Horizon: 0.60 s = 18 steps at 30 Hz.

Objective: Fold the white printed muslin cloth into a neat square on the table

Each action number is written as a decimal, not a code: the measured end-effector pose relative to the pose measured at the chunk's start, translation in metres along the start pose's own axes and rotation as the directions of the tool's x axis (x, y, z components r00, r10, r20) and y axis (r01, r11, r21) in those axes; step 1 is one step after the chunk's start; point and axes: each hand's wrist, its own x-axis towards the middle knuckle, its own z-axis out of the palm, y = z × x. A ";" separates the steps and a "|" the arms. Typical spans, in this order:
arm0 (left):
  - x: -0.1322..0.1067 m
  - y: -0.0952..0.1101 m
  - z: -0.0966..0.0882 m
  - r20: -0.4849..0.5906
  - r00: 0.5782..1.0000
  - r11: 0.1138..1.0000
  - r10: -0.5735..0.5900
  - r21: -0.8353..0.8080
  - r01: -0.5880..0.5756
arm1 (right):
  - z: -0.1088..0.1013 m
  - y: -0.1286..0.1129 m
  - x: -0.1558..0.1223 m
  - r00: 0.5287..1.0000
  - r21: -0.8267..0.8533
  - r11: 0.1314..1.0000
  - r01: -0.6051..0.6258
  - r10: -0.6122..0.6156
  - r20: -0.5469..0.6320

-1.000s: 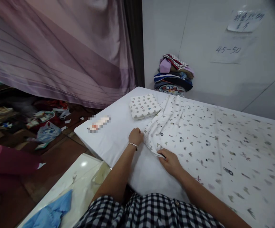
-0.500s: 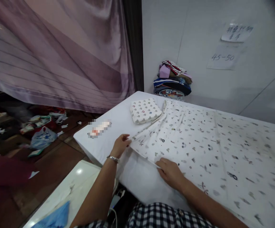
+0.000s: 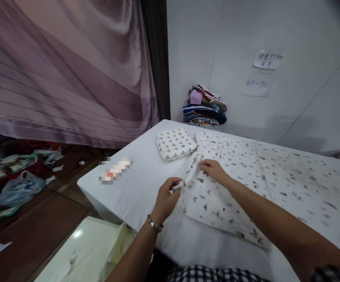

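Note:
A large white cloth [image 3: 240,184] printed with small grey-brown motifs is spread over the white-covered table. My left hand [image 3: 168,196], with a metal band on its wrist, is closed on the cloth's left edge, which is lifted and folded over in a narrow strip. My right hand [image 3: 214,171] is further up the cloth beside that folded strip, fingers curled together on the fabric. Just beyond the strip's upper end sits a folded cloth [image 3: 176,145] with grey printed shapes, a neat square bundle.
A blurred-out item [image 3: 115,170] lies on the white table cover [image 3: 140,184] at left. Stacked folded fabrics [image 3: 205,107] stand by the wall behind the table. A pink-purple curtain [image 3: 70,70] hangs at left. A pale glossy surface [image 3: 78,250] stands low in front.
My right hand has left the near edge and moved up the cloth to its folded left side. My left hand now grips that edge, which is turned over. The view has shifted slightly.

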 end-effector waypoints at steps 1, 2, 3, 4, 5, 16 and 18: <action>-0.002 0.001 0.003 0.001 1.000 1.000 0.012 -0.016 -0.012 | -0.004 -0.001 0.017 0.996 0.052 0.996 -0.072 0.074 -0.041; -0.003 0.000 0.005 0.000 1.000 0.999 0.016 -0.030 -0.016 | -0.007 -0.001 0.033 0.987 0.090 0.988 -0.129 0.136 -0.082; -0.004 0.000 0.006 -0.002 1.000 0.999 0.016 -0.041 -0.016 | -0.009 -0.002 0.047 0.978 0.105 0.981 -0.164 0.175 -0.110; -0.005 -0.002 0.007 -0.006 1.000 0.999 0.014 -0.048 -0.014 | -0.010 -0.002 0.059 0.970 0.110 0.975 -0.190 0.204 -0.134; -0.006 -0.003 0.007 -0.011 1.000 0.998 0.011 -0.054 -0.012 | -0.010 -0.002 0.070 0.962 0.105 0.972 -0.211 0.225 -0.152; -0.016 -0.010 0.005 0.035 0.998 0.998 0.053 -0.033 -0.052 | 0.003 0.017 0.138 0.874 -0.074 0.877 -0.475 0.459 -0.158; -0.016 -0.012 0.005 0.051 0.997 0.997 0.065 -0.034 -0.063 | 0.004 0.020 0.143 0.869 -0.064 0.872 -0.484 0.471 -0.154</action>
